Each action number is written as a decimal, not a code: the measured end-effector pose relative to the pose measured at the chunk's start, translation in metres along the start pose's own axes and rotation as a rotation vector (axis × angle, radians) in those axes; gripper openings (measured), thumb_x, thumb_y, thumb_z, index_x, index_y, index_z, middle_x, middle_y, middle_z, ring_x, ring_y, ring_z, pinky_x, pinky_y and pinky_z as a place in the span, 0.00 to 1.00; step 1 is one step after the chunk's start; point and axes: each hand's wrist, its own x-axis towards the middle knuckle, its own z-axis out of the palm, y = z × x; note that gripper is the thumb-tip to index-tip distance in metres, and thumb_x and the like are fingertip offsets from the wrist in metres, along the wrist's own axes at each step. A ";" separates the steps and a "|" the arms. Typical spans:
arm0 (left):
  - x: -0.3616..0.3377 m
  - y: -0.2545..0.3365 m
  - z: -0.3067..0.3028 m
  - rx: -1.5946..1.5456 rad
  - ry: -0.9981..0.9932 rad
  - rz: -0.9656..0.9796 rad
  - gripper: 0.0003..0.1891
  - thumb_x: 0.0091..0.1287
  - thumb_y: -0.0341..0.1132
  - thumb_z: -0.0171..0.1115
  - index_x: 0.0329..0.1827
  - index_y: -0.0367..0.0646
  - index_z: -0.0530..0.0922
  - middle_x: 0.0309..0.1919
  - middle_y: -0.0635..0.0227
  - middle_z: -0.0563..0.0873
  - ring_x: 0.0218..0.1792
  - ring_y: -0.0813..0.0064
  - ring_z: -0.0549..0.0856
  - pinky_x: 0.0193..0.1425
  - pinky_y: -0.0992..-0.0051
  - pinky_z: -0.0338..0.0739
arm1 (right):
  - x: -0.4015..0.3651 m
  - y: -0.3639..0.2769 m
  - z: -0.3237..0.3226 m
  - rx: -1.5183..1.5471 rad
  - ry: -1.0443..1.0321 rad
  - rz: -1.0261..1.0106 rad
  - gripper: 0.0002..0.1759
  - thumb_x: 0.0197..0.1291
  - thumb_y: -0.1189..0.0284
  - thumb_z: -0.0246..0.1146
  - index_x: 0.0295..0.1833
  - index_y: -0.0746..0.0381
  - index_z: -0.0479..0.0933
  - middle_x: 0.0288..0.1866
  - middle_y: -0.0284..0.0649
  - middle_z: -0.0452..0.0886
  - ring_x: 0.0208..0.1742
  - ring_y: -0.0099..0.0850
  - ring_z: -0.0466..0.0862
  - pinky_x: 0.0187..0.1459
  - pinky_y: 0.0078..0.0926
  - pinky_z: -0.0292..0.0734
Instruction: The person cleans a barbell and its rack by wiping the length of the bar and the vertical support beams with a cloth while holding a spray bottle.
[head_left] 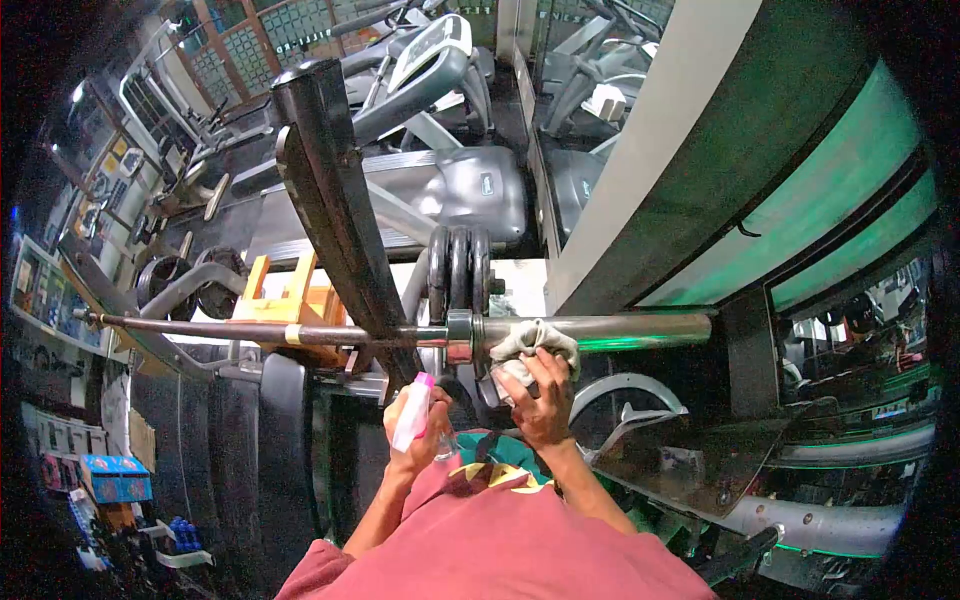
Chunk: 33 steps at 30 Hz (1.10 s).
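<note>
A barbell lies level across the view, its thick shiny sleeve to the right and its thinner bar running left. My right hand is closed around a crumpled whitish cloth and presses it against the sleeve just right of the collar. Below the bar, my left hand grips a spray bottle with a pink and white head. The bottle is held upright, slightly tilted, and its lower part is mostly hidden by the fingers.
A black upright post crosses the bar left of the collar. Several weight plates hang behind it. A wooden box-like piece sits at left, a treadmill beyond. At lower right is a dark board.
</note>
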 end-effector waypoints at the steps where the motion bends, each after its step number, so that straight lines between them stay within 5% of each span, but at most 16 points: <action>1: -0.001 0.000 0.000 0.000 0.002 -0.003 0.06 0.68 0.30 0.60 0.41 0.35 0.75 0.25 0.65 0.83 0.18 0.79 0.81 0.23 0.78 0.75 | 0.000 0.000 -0.002 -0.016 0.000 -0.006 0.20 0.60 0.68 0.62 0.58 0.38 0.77 0.61 0.39 0.71 0.68 0.42 0.69 0.69 0.48 0.62; 6: 0.000 0.003 0.000 0.158 -0.015 0.125 0.06 0.68 0.29 0.60 0.42 0.35 0.75 0.28 0.63 0.85 0.19 0.78 0.82 0.25 0.76 0.76 | 0.027 -0.002 -0.016 0.029 -0.007 0.139 0.26 0.54 0.69 0.64 0.61 0.41 0.75 0.69 0.48 0.65 0.72 0.52 0.63 0.72 0.63 0.52; 12: 0.001 0.008 0.001 0.158 -0.044 0.082 0.08 0.68 0.31 0.61 0.43 0.35 0.76 0.30 0.62 0.85 0.19 0.78 0.82 0.26 0.76 0.76 | 0.067 -0.010 -0.039 0.112 -0.097 0.325 0.34 0.40 0.84 0.64 0.58 0.50 0.76 0.62 0.46 0.72 0.67 0.50 0.70 0.71 0.52 0.59; 15: 0.003 -0.002 -0.001 0.283 -0.030 0.264 0.08 0.68 0.31 0.61 0.43 0.34 0.77 0.30 0.62 0.85 0.20 0.76 0.83 0.28 0.76 0.76 | 0.083 -0.020 -0.036 0.170 -0.125 0.334 0.32 0.42 0.83 0.64 0.58 0.51 0.77 0.58 0.42 0.76 0.63 0.46 0.74 0.66 0.46 0.64; 21: 0.002 -0.002 0.006 0.165 -0.025 0.172 0.08 0.67 0.32 0.61 0.42 0.34 0.77 0.27 0.62 0.85 0.20 0.76 0.84 0.28 0.75 0.76 | 0.099 -0.030 -0.023 0.242 -0.191 0.194 0.26 0.49 0.79 0.62 0.57 0.53 0.78 0.56 0.41 0.77 0.59 0.43 0.77 0.62 0.44 0.70; 26: 0.003 0.003 0.005 0.129 -0.059 0.094 0.09 0.68 0.35 0.60 0.41 0.36 0.78 0.22 0.66 0.84 0.20 0.75 0.83 0.31 0.75 0.75 | 0.084 -0.011 -0.059 0.068 -0.215 0.508 0.33 0.43 0.90 0.57 0.59 0.55 0.75 0.56 0.45 0.73 0.58 0.48 0.77 0.61 0.41 0.74; 33: 0.001 -0.013 -0.005 0.144 -0.094 0.094 0.08 0.68 0.35 0.59 0.38 0.37 0.79 0.19 0.67 0.83 0.20 0.75 0.83 0.30 0.75 0.75 | 0.051 0.088 -0.109 -0.218 0.091 0.725 0.32 0.47 0.92 0.54 0.60 0.59 0.74 0.57 0.47 0.71 0.60 0.48 0.75 0.64 0.40 0.71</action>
